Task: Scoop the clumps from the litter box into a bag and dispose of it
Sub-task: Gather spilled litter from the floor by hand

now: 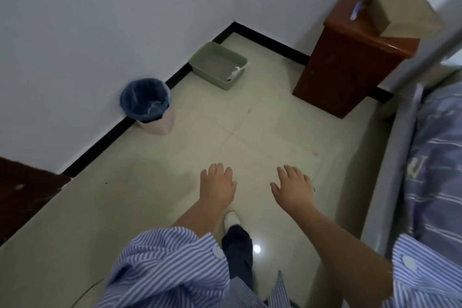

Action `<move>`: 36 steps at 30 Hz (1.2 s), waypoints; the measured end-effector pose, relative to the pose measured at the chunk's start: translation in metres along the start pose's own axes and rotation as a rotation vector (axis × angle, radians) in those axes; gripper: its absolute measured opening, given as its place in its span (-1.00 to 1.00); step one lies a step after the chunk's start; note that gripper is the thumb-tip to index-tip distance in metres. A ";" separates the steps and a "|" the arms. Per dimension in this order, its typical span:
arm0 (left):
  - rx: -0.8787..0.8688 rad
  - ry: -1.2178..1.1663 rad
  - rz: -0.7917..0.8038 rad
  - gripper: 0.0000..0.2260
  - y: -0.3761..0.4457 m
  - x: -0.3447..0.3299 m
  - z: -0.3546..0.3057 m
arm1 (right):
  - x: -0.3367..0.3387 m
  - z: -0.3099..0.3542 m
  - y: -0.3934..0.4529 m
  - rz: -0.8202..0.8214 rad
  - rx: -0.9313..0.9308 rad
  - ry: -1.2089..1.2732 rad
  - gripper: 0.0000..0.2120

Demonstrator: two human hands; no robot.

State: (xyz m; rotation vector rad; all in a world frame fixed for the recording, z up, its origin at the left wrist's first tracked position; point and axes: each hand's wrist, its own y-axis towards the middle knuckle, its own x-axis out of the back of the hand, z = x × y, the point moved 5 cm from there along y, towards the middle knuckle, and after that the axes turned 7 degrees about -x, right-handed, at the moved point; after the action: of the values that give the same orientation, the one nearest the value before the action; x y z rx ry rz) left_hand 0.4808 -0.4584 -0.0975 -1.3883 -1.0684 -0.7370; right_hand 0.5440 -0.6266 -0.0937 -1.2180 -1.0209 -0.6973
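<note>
Two empty hands hang out in front of the person, palms down over the floor: the left hand [218,186] and the right hand [293,190] both have their fingers loosely spread and hold nothing. The litter box [218,65], a green tray, sits on the floor in the far corner against the wall, well apart from the hands. Something white [236,72] lies at its near right end; it may be a scoop or a bag, but it is too small to tell. No clumps can be made out in the grey litter from here.

The main risk, as I judge it, is starting without the right gear in hand. If that white thing is not a scoop, the person would reach the box with nothing to dig with. Litter could also spill onto the floor [262,132] if a bag is held loosely or far from the tray while scooping. The pale tiles look glossy, so scattered grains might make them slippery.

A pink bin [150,105] lined with a dark blue bag stands against the left wall, near the box, and seems the likely place for disposal. A reddish-brown cabinet [350,57] stands to the right of the box with a cardboard box [400,15] on top. A bed [435,157] with a striped blue cover runs along the right edge. The path across the tiles to the tray looks open, with nothing lying between
</note>
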 end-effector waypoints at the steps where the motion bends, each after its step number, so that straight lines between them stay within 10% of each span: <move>1: -0.015 0.013 -0.004 -0.60 0.025 0.013 0.002 | 0.013 -0.001 0.024 -0.008 -0.017 0.004 -0.49; 22: 0.264 -0.105 -0.010 -0.54 0.427 0.161 0.218 | 0.162 0.168 0.509 0.062 0.253 -0.055 -0.50; 36: 0.373 -0.132 0.021 -0.57 0.631 0.007 0.375 | -0.020 0.289 0.753 0.174 0.257 0.064 -0.53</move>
State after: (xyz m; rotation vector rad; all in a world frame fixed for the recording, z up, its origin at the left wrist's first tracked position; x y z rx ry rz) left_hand 0.9991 -0.0305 -0.3920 -1.1352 -1.2226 -0.4071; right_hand 1.1230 -0.1689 -0.4191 -1.0392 -0.9085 -0.4505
